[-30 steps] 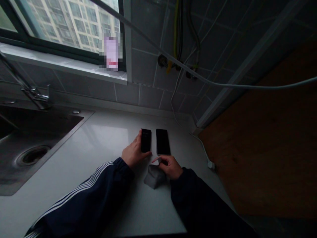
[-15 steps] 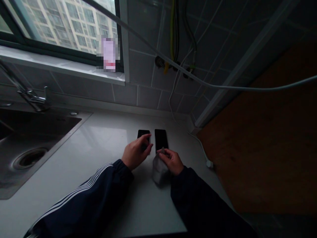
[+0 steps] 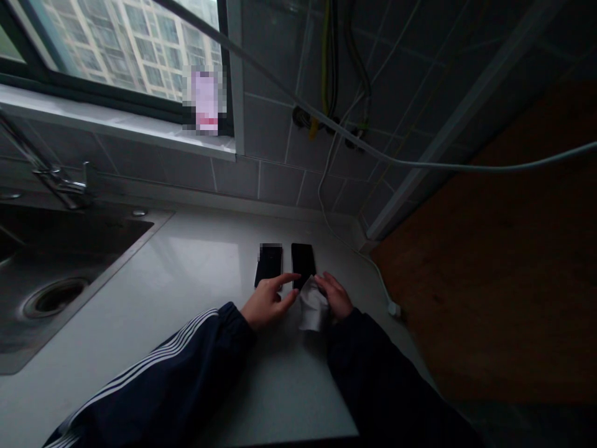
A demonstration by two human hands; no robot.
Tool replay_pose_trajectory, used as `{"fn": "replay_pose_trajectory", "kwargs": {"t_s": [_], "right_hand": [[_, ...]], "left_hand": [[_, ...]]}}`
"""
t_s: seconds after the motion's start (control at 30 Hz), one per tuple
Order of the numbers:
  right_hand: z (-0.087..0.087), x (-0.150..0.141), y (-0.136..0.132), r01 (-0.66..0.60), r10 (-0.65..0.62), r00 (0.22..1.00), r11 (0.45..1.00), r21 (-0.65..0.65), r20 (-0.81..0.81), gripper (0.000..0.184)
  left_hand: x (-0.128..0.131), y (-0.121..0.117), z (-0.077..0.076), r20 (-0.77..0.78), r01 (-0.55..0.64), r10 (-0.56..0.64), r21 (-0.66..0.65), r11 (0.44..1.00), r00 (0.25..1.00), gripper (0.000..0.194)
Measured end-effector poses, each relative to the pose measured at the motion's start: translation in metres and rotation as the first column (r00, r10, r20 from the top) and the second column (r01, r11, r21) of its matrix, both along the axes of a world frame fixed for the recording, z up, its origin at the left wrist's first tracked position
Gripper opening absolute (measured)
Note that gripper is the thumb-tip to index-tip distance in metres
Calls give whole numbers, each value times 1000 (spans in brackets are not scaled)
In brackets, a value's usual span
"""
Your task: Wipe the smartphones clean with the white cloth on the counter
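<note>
Two black smartphones lie side by side on the white countertop [image 3: 196, 292]. Between my hands hangs a small light grey cloth [image 3: 313, 311], gripped near its upper corner by the fingers of my right hand [image 3: 339, 298]. My left hand [image 3: 267, 303] is open, thumb and forefinger apart, close to the cloth's left edge. Its forefinger overlaps the lower part of the right smartphone [image 3: 303, 258]; whether it touches the glass I cannot tell. Just above my left hand is the left smartphone [image 3: 269, 264], its lower end partly covered by that hand.
At the left is a steel sink [image 3: 161, 219] with a chrome faucet [image 3: 69, 186]. A white cable [image 3: 380, 280] runs down the wall and along the counter's right edge to a plug [image 3: 394, 308]. A brown wooden panel [image 3: 504, 280] stands at the right.
My left hand has moved down and right, from over the left smartphone to beside the cloth. My right hand has shifted slightly right, its fingers straighter, and the cloth has risen and spread.
</note>
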State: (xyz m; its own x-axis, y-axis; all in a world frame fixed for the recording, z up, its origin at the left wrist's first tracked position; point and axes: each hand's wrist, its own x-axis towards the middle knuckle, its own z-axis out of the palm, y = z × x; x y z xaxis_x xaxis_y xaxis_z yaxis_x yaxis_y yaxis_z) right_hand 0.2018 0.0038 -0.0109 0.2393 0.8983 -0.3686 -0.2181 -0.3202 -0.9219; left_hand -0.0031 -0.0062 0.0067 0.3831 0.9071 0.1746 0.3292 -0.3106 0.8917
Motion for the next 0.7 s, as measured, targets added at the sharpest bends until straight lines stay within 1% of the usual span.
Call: {"fn": "replay_pose_trajectory", "kwargs": {"t_s": [0.07,0.13,0.2,0.27,0.3,0.33,0.37,0.47,0.5,0.57,0.63,0.7], "right_hand": [[-2,0,2,6,-7,999,1000,-23,-34,77],[-4,1,3,13,-15,998,1000,-25,-57,65],[-5,1,3,10,-11,997,1000,-13,-77,52],[-4,1,3,-14,14,995,1000,0,-101,42],[-4,1,3,-32,32,993,999,4,-114,40],[-3,2,3,-51,52,991,999,7,-125,39],[-3,2,2,-70,71,989,998,10,-133,39],[-2,2,1,-103,105,985,995,17,-140,40],[-3,2,1,-107,109,984,994,19,-139,41],[-4,2,0,-108,110,985,994,23,-133,41],[-4,2,0,-112,115,986,993,27,-123,40],[-4,3,1,-122,125,987,992,35,-104,38]], "left_hand": [[-1,0,-2,50,37,-32,-97,995,998,57],[-2,1,-3,160,91,-56,-223,971,986,64],[-1,2,-3,293,186,-78,-364,913,953,70],[1,1,-1,390,272,-83,-458,846,917,72],[2,0,0,417,294,-79,-483,825,906,71],[3,-1,1,432,299,-68,-494,816,899,69],[4,-2,2,436,284,-50,-493,822,899,67],[6,-4,4,418,191,25,-467,863,908,66],[6,-5,5,410,174,42,-475,863,911,68],[7,-5,6,401,192,43,-527,828,915,77],[7,-5,6,417,239,39,-594,768,908,84],[7,-4,6,444,257,70,-633,730,893,87]]}}
